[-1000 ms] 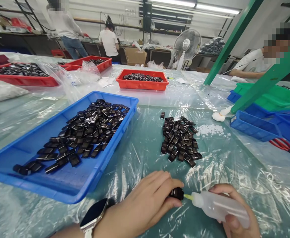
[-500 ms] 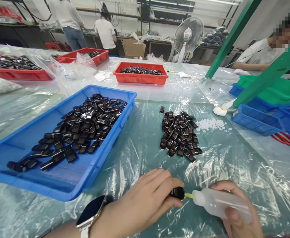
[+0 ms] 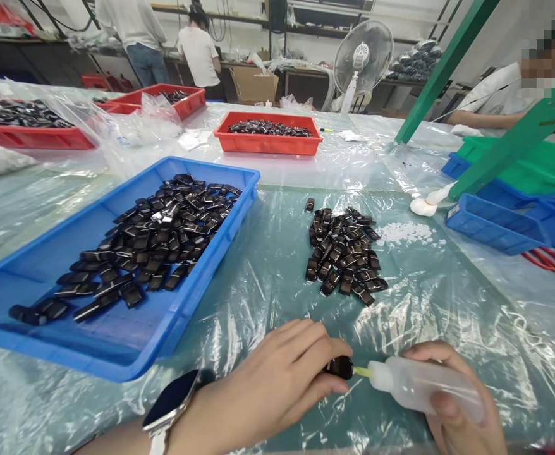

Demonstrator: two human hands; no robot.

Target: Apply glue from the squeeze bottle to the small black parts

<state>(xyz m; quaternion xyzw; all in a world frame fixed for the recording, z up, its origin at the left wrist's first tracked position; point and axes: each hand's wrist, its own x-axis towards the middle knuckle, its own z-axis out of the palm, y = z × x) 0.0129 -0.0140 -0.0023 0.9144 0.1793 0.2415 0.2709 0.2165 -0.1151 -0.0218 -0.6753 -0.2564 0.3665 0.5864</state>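
Observation:
Between the thumb and fingers of my left hand (image 3: 287, 373) is a small glossy black plastic part (image 3: 340, 367), partly hidden by the fingers. My right hand (image 3: 471, 404) is wrapped round a translucent squeeze bottle (image 3: 433, 387), tilted nearly flat. Its thin yellow-green nozzle (image 3: 363, 371) points left, with the tip at the end of the black part. Beyond my hands lies a pile of similar black parts (image 3: 344, 253) on the plastic-covered table. Small white pieces (image 3: 408, 233) are scattered right of that pile.
A blue tray (image 3: 201, 297) with many black parts stands at the left. Behind it are a red tray (image 3: 268, 144) and a fan (image 3: 360, 60). A green post (image 3: 509, 136), blue bins (image 3: 495, 224) and red-handled pliers (image 3: 545, 259) are at the right. Other people stand or sit further back.
The view has shifted slightly, so the trays sit a little higher in the picture. Both hands keep the same hold, with the nozzle still at the black part.

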